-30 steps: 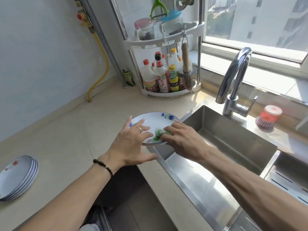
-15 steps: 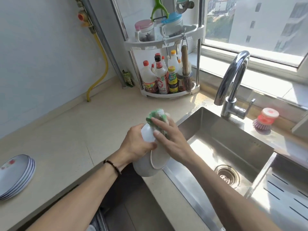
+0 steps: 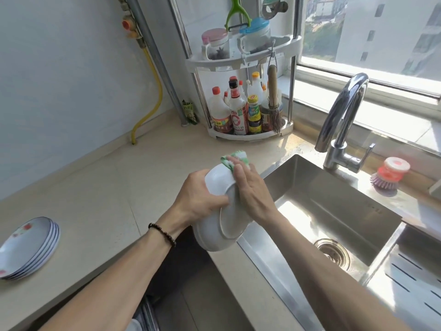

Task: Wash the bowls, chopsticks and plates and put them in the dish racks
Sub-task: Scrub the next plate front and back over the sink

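Observation:
My left hand (image 3: 200, 199) grips a white plate (image 3: 217, 232) by its rim and holds it on edge, underside toward me, above the counter's front edge beside the sink. My right hand (image 3: 253, 194) presses a green and white cloth (image 3: 235, 158) against the plate's upper rim with straight fingers. A stack of several plates (image 3: 28, 247) with red flower prints lies at the left on the counter.
The steel sink (image 3: 334, 218) with its drain lies to the right, the tap (image 3: 341, 123) behind it. A red and purple dish brush (image 3: 389, 175) sits on the sink ledge. A corner rack (image 3: 248, 132) holds sauce bottles. A slotted drainer basin (image 3: 415, 278) is at far right.
The plate went from lying flat on the counter to standing on edge in my left hand. My right hand with the cloth moved up to the plate's top rim.

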The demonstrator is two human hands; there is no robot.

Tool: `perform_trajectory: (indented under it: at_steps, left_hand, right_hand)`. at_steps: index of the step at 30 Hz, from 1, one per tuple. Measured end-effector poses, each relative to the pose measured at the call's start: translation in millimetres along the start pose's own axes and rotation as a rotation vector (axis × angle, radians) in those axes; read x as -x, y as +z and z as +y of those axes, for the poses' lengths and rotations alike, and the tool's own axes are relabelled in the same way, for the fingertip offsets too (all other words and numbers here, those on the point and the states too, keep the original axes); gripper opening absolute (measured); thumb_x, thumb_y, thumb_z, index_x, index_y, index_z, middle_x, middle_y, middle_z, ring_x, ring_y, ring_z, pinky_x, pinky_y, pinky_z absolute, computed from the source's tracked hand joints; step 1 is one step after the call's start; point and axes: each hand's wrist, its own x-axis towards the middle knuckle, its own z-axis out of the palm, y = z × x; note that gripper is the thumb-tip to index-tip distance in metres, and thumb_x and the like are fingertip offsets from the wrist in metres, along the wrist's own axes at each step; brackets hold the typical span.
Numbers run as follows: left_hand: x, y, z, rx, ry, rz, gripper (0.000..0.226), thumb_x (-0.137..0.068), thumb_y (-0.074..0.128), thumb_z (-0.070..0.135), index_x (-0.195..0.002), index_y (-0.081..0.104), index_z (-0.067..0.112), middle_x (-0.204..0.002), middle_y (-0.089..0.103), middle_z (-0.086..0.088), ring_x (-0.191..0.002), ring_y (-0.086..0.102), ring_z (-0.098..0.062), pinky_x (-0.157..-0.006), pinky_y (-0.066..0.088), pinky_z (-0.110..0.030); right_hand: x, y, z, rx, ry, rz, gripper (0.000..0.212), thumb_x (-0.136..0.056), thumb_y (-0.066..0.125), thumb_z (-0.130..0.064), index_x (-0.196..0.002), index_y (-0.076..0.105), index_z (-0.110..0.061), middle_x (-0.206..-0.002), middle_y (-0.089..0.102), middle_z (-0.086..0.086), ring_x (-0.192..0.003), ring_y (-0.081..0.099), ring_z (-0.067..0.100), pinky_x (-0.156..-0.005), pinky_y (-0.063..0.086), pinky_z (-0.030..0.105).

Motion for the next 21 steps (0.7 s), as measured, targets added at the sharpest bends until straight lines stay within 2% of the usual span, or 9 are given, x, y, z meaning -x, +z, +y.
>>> perform_trajectory:
  at_steps: [3,7,9,11,13,15,17,19,21]
  left_hand:
    - [-5.4,-2.3,2.5,-0.029,0.024,0.004,0.025,-0.063,0.082,0.02,-0.086,0.071,0.016,-0.079,0.074,0.003,-0.075,0.07,-0.011,-0.063,0.055,-0.026]
    - [0.1,1.3,7.0,-0.162,0.05,-0.011,0.032,-0.056,0.077,0.024,-0.084,0.064,0.016,-0.08,0.068,0.001,-0.073,0.065,-0.019,-0.059,0.049,-0.025]
    - [0.3,1.2,7.8,-0.159,0.05,-0.021,0.03,-0.056,0.077,0.024,-0.082,0.062,0.02,-0.079,0.066,0.003,-0.071,0.063,-0.016,-0.058,0.049,-0.025]
    - [-3.6,-0.6,9.0,-0.144,0.058,-0.029,0.032,-0.055,0.078,0.027,-0.084,0.064,0.022,-0.08,0.07,0.004,-0.073,0.067,-0.016,-0.063,0.054,-0.03]
    - [-2.9,-0.9,8.3,-0.204,0.066,-0.051,0.035,-0.058,0.081,0.023,-0.087,0.063,0.02,-0.082,0.069,0.003,-0.076,0.067,-0.02,-0.064,0.056,-0.034]
    - [-1.4,0.1,8.5,-0.244,0.072,-0.056,0.037,-0.058,0.081,0.022,-0.089,0.062,0.017,-0.084,0.066,0.002,-0.076,0.065,-0.021,-0.062,0.054,-0.033]
    - [-2.0,1.1,9.0,-0.211,0.058,-0.05,0.044,-0.052,0.076,0.028,-0.092,0.065,0.014,-0.086,0.069,-0.001,-0.078,0.067,-0.021,-0.065,0.056,-0.037]
    - [-6.2,0.1,7.8,-0.191,0.052,-0.048,0.046,-0.052,0.076,0.031,-0.094,0.065,0.016,-0.087,0.071,0.001,-0.08,0.069,-0.02,-0.068,0.058,-0.037]
    - [-2.9,-0.8,6.6,-0.214,0.066,-0.052,0.043,-0.056,0.081,0.025,-0.095,0.063,0.016,-0.088,0.069,0.001,-0.08,0.068,-0.02,-0.066,0.056,-0.033]
  right_hand:
    - [13.4,15.1,-13.2,0.107,-0.163,-0.051,0.067,-0.094,0.009,-0.066,-0.145,0.047,-0.043,-0.153,0.037,-0.005,-0.146,0.02,0.018,-0.119,0.016,0.036]
    - [-15.7,-1.9,-4.7,-0.107,-0.033,0.091,0.05,-0.102,0.02,-0.048,-0.122,0.064,-0.036,-0.113,0.059,-0.008,-0.111,0.05,0.012,-0.103,0.041,0.043]
    - [-16.3,1.1,-5.8,-0.102,-0.04,0.12,0.048,-0.101,0.028,-0.046,-0.123,0.068,-0.03,-0.12,0.061,-0.002,-0.116,0.052,0.016,-0.106,0.04,0.043]
    - [-7.1,9.8,-5.2,-0.026,-0.108,0.076,0.045,-0.101,0.03,-0.045,-0.131,0.063,-0.034,-0.132,0.053,-0.005,-0.127,0.042,0.017,-0.11,0.032,0.032]
    - [-4.7,3.9,-1.5,-0.078,-0.111,0.04,0.043,-0.103,0.029,-0.043,-0.13,0.061,-0.033,-0.121,0.055,-0.012,-0.12,0.046,0.014,-0.101,0.034,0.021]
    - [-15.2,-8.1,2.4,-0.233,0.008,0.066,0.042,-0.107,0.028,-0.041,-0.12,0.064,-0.025,-0.107,0.061,-0.011,-0.104,0.055,0.014,-0.086,0.041,0.021]
    - [-15.0,-6.7,-0.8,-0.193,-0.013,0.082,0.04,-0.109,0.029,-0.035,-0.124,0.065,-0.026,-0.119,0.06,-0.007,-0.116,0.052,0.016,-0.095,0.038,0.025]
    - [-6.5,5.9,-6.9,-0.027,-0.144,0.006,0.041,-0.107,0.03,-0.035,-0.134,0.06,-0.03,-0.132,0.048,-0.014,-0.129,0.038,0.01,-0.109,0.028,0.028]
    - [-3.2,4.7,-5.8,-0.044,-0.178,-0.015,0.043,-0.107,0.028,-0.037,-0.136,0.058,-0.029,-0.124,0.047,-0.023,-0.12,0.039,-0.008,-0.106,0.029,0.02]
